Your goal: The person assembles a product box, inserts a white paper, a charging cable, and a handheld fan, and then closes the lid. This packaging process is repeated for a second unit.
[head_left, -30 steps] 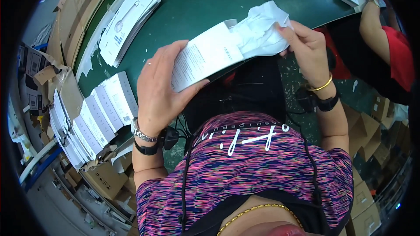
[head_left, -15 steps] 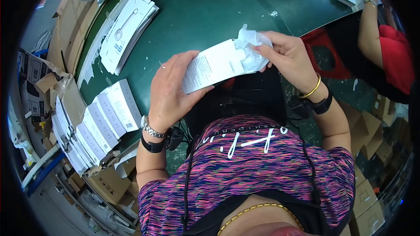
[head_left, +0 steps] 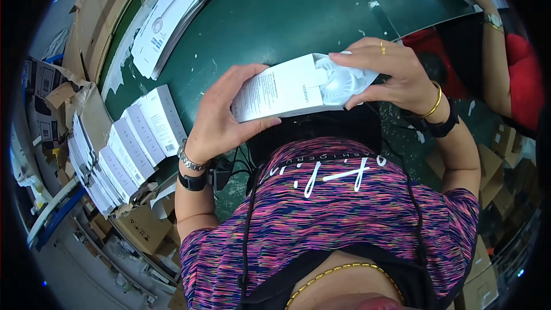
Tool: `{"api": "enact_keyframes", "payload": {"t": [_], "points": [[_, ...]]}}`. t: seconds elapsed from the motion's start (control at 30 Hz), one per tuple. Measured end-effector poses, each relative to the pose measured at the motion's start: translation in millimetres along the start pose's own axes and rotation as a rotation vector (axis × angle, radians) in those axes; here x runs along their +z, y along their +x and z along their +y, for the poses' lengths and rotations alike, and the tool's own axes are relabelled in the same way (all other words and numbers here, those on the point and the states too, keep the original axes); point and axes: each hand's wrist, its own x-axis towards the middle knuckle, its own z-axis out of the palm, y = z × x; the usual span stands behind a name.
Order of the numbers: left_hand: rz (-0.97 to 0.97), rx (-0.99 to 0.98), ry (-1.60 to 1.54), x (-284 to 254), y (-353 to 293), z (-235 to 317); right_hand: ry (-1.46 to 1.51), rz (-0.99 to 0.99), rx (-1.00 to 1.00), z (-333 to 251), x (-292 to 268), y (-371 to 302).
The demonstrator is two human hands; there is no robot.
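Observation:
A white carton point(head_left: 281, 89) lies across in front of me, its right end uncovered. My left hand point(head_left: 221, 109) is wrapped round the carton's left end, thumb along the near edge and fingers over the far one. At the carton's right end, a pale item in a translucent bag point(head_left: 346, 82) sticks partly out of the mouth. The fingers and thumb of my right hand point(head_left: 390, 74) grip this bagged item from both sides. What the bag contains looks rounded, but its kind cannot be made out.
A stack of flat white cartons point(head_left: 170, 23) lies at the far left of the green table point(head_left: 270, 17). Nearer stands a row of filled-out white boxes point(head_left: 135, 143). Another person's arm point(head_left: 485, 40) reaches over white boxes at the far right.
My right hand has shifted right and spread wider round the bagged item, whose loose bag end no longer stands up. The other person's hand has moved left.

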Motion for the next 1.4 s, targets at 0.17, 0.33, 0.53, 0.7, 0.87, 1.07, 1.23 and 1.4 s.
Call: {"api": "enact_keyframes", "payload": {"t": [0.17,0.33,0.53,0.7,0.87,1.07,1.23,1.4], "points": [[-0.019,0.013,-0.031,1,-1,-3,0.118,0.006,0.019,7,-4,-15],[-0.028,-0.03,-0.019,1,-3,-1,0.184,0.1,0.059,10,-9,-34],[-0.043,-0.059,-0.061,-4,-6,-8,0.743,0.383,0.197,-19,20,-27],[-0.119,-0.058,-0.069,2,-4,-6,0.029,0.072,0.068,-18,21,-13],[-0.149,0.021,0.154,8,13,20,0.132,0.143,0.006,-14,21,-9],[-0.136,0.022,0.222,-11,3,4,0.173,0.231,-0.119,-17,-34,-15],[-0.149,0.05,0.195,-18,8,-8,0.104,0.114,-0.208,-30,-45,-20],[-0.242,-0.021,0.117,-33,11,-7,0.103,0.152,-0.147,-29,-34,-22]]}}
